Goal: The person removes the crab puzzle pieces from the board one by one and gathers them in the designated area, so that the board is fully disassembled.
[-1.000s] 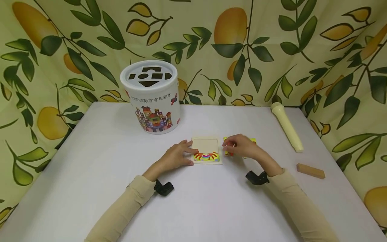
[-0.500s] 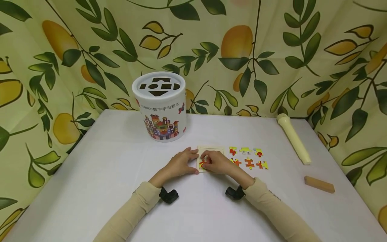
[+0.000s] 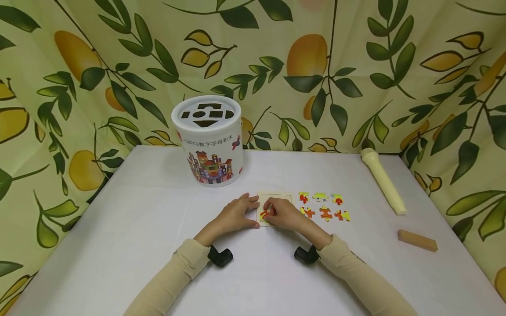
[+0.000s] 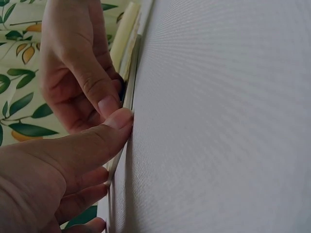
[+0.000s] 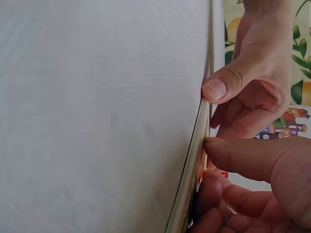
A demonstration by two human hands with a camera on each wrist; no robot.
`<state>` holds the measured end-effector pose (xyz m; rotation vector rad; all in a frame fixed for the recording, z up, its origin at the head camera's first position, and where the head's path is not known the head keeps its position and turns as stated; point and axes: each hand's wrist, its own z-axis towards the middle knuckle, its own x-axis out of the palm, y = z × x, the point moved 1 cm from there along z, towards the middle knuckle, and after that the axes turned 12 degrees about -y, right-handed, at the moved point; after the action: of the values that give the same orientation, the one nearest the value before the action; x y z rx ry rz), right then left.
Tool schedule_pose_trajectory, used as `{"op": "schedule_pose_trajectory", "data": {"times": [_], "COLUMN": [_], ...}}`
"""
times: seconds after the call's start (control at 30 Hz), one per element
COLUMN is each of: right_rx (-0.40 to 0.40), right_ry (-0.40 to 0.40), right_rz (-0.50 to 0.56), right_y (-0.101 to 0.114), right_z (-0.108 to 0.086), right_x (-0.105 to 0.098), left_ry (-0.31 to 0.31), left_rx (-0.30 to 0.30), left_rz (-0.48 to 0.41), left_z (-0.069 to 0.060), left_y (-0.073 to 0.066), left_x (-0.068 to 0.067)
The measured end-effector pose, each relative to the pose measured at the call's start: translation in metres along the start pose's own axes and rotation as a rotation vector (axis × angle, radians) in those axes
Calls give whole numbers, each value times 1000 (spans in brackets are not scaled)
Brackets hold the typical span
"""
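The shallow wooden puzzle tray (image 3: 276, 193) holds red and yellow pieces (image 3: 262, 216) in its lower part. My left hand (image 3: 233, 215) lies along the tray's left side, fingers spread, its thumb at the near left corner; the left wrist view shows that thumb (image 4: 119, 118) against the tray's edge. Over the tray, my right hand (image 3: 286, 214) has curled fingers and pinches a small red puzzle piece (image 3: 271, 211), mostly covered by the fingertips. Right of the tray, loose pieces (image 3: 326, 213) lie in two rows.
A white bucket (image 3: 209, 153) with shaped holes in its lid stands behind and left of the tray. At the right lie a cream-coloured stick (image 3: 382, 181) and a wooden block (image 3: 417, 240). Patterned cloth (image 3: 237, 52) hangs behind the table.
My right hand has moved left from the loose pieces onto the tray, uncovering the two rows. My left hand has stayed at the tray's left side. The head view has shifted slightly.
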<state>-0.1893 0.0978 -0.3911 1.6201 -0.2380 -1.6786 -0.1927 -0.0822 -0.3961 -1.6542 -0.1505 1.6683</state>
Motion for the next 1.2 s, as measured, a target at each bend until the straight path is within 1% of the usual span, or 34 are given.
{"op": "schedule_pose_trajectory", "data": {"times": [0.13, 0.4, 0.6, 0.7, 0.8, 0.93, 1.03, 1.2], "right_rx": [-3, -16, 69, 74, 66, 102, 135, 153], "right_ry": [-11, -70, -111, -127, -141, -173, -162, -86], "right_rz": [-12, -23, -55, -15, 68, 150, 174, 136], "right_y": [-1, -2, 3, 2, -1, -6, -13, -37], "right_z": [0, -1, -3, 0, 3, 4, -4, -31], "right_x": [1, 2, -1, -6, -13, -25, -36, -53], "left_ry": [-4, -17, -12, -13, -17, -23, -15, 5], "left_rx": [7, 10, 4, 8, 16, 20, 14, -9], "left_rz": [13, -2, -1, -3, 4, 19, 3, -12], "left_z": [0, -1, -1, 1, 3, 4, 4, 1], "left_y": [1, 2, 2, 2, 2, 3, 3, 3], "left_x": [1, 3, 2, 0, -4, -5, -3, 0]}}
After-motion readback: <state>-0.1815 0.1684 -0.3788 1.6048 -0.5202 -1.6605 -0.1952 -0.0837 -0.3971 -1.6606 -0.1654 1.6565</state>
